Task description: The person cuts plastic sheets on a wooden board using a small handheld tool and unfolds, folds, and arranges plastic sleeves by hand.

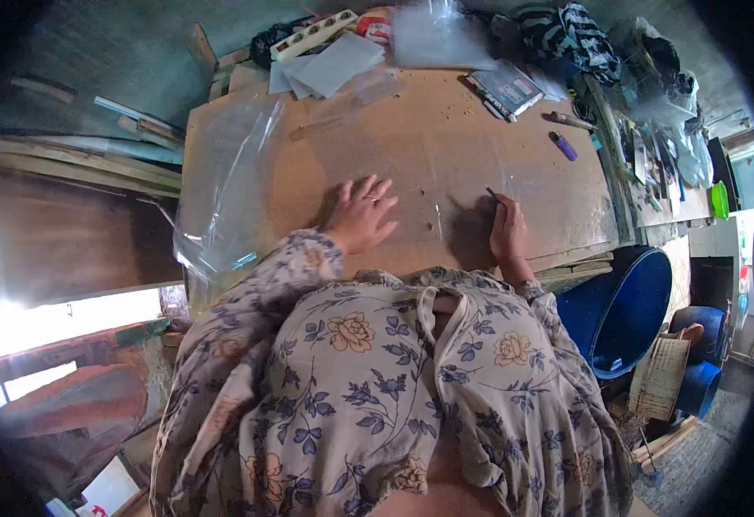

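My left hand (362,215) lies with its fingers spread on a clear plastic sheet (226,194) that covers part of the brown tabletop (411,112). The sheet's left side is loose and creased, with shiny folds near the table edge. Further right, my right hand (508,233) is closed around a thin dark tool (491,193). Its narrow end points up and left, close to the sheet. Most of the tool is hidden in my fingers, so its exact kind does not show. A ring is on one left finger.
A purple lighter (564,146) and a flat printed packet (506,90) lie at the right rear. White sheets (338,65) and a power strip (315,34) sit at the back. A blue barrel (626,314) stands by the right edge; wooden planks (75,164) are at left.
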Available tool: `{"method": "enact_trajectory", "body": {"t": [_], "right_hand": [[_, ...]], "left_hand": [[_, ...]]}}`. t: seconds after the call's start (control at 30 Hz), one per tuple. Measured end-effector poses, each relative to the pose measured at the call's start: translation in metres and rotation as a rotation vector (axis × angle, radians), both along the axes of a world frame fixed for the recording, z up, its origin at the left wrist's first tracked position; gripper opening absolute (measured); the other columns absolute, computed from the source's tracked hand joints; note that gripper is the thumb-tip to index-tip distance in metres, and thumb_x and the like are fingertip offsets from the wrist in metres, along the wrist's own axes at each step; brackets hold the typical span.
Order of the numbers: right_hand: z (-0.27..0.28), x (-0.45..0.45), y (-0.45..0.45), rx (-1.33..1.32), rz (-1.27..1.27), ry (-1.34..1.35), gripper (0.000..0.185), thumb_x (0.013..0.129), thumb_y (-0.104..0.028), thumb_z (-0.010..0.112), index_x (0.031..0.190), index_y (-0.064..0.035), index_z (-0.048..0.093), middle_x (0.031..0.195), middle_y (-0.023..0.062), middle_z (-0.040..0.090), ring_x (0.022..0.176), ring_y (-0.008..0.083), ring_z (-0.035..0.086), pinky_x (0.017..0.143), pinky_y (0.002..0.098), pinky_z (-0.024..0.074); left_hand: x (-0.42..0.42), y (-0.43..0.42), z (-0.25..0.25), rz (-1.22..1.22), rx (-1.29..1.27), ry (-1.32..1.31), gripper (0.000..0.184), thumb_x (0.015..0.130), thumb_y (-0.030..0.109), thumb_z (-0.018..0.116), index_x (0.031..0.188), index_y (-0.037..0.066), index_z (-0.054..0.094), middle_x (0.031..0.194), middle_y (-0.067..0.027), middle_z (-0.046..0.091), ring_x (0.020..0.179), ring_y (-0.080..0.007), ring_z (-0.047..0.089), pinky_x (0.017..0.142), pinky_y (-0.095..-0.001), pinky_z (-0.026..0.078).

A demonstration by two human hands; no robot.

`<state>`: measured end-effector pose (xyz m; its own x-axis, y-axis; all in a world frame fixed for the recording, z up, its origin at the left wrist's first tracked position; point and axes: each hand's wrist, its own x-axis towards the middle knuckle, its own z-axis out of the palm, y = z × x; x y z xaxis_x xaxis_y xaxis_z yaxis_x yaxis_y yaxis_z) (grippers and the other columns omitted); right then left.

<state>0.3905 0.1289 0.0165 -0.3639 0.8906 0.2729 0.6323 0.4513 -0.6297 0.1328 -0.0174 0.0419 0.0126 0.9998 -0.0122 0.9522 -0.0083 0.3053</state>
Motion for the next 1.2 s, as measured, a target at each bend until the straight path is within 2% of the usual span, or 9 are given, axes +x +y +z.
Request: {"method": "enact_trajectory", "body": {"t": [0.07,0.13,0.3,0.37,0.47,0.57,0.8,0.97,1.2], "right_hand": [[0.004,-0.002,-0.001,-0.01,-0.002,-0.013,0.016,0.086,-0.013,0.043,0.097,-0.0052,0.052,0.093,0.0153,0.058,0.088,0.0336,0.054,0.077,0.0391,0.0422],[0.006,-0.004,-0.001,0.003,0.014,0.003,0.017,0.086,-0.013,0.043,0.098,-0.0048,0.052,0.093,0.0159,0.058,0.089,0.0343,0.053,0.076,0.0396,0.042],[0.003,-0.005,-0.001,0.013,0.017,-0.017,0.018,0.086,-0.013,0.042,0.1,-0.0043,0.052,0.094,0.0167,0.057,0.09,0.0349,0.053,0.077,0.04,0.0419],[-0.001,-0.004,0.0,0.028,0.025,-0.021,0.019,0.086,-0.012,0.042,0.1,-0.0041,0.052,0.095,0.0168,0.057,0.09,0.0349,0.053,0.077,0.0399,0.0418],[-0.004,-0.004,0.002,0.073,0.046,0.02,0.02,0.087,-0.012,0.041,0.101,-0.004,0.052,0.096,0.0171,0.057,0.091,0.0346,0.053,0.078,0.0396,0.0415],[-0.001,-0.004,0.001,0.065,0.068,0.01,0.02,0.087,-0.012,0.041,0.101,-0.0037,0.052,0.096,0.0172,0.057,0.091,0.0343,0.053,0.078,0.0396,0.0412],[0.003,-0.005,-0.002,0.019,0.063,-0.012,0.021,0.087,-0.014,0.04,0.102,-0.0039,0.052,0.097,0.0168,0.057,0.091,0.0341,0.053,0.079,0.0396,0.041],[-0.007,-0.004,0.002,0.034,0.052,-0.02,0.022,0.088,-0.016,0.039,0.102,-0.0043,0.052,0.098,0.016,0.057,0.092,0.0334,0.052,0.08,0.0396,0.0402],[-0.006,-0.004,0.002,0.025,0.051,-0.051,0.022,0.088,-0.017,0.039,0.102,-0.0045,0.052,0.098,0.016,0.057,0.092,0.0335,0.053,0.079,0.0398,0.0407]], "left_hand": [[-0.029,-0.022,0.002,-0.041,0.018,-0.029,0.037,0.079,0.03,0.05,0.108,0.008,0.052,0.131,-0.0092,0.035,0.125,-0.0315,0.024,0.099,-0.0518,0.016],[-0.057,-0.04,0.004,-0.074,0.079,-0.042,0.02,0.077,0.024,0.052,0.087,0.007,0.056,0.12,-0.0066,0.047,0.12,-0.0318,0.033,0.096,-0.0508,0.021],[-0.083,-0.057,0.008,-0.005,0.223,0.035,0.014,0.076,0.02,0.054,0.075,0.007,0.05,0.108,-0.0061,0.055,0.111,-0.0325,0.043,0.093,-0.0463,0.028],[-0.069,-0.054,0.007,0.215,0.27,0.049,0.016,0.076,0.021,0.054,0.085,0.007,0.054,0.11,-0.0077,0.054,0.112,-0.0313,0.042,0.093,-0.0455,0.027],[-0.043,-0.044,0.013,0.341,0.253,0.045,0.026,0.074,0.023,0.055,0.098,0.01,0.055,0.11,-0.0068,0.053,0.112,-0.0285,0.04,0.093,-0.0443,0.026],[-0.053,-0.04,0.0,0.301,0.251,0.037,0.035,0.074,0.024,0.055,0.107,0.013,0.055,0.114,-0.0068,0.051,0.114,-0.0282,0.038,0.094,-0.0443,0.024],[-0.089,-0.043,0.002,0.268,0.132,0.066,0.04,0.075,0.032,0.055,0.111,0.016,0.055,0.127,-0.0073,0.04,0.122,-0.0281,0.028,0.096,-0.0476,0.021],[-0.091,-0.04,-0.007,0.232,0.041,0.128,0.04,0.076,0.038,0.054,0.115,0.028,0.053,0.135,-0.0089,0.029,0.127,-0.031,0.018,0.099,-0.053,0.013],[-0.099,-0.034,-0.009,0.187,0.044,0.123,0.041,0.077,0.036,0.053,0.116,0.026,0.052,0.136,-0.0117,0.027,0.126,-0.0332,0.019,0.099,-0.049,0.015]]}}
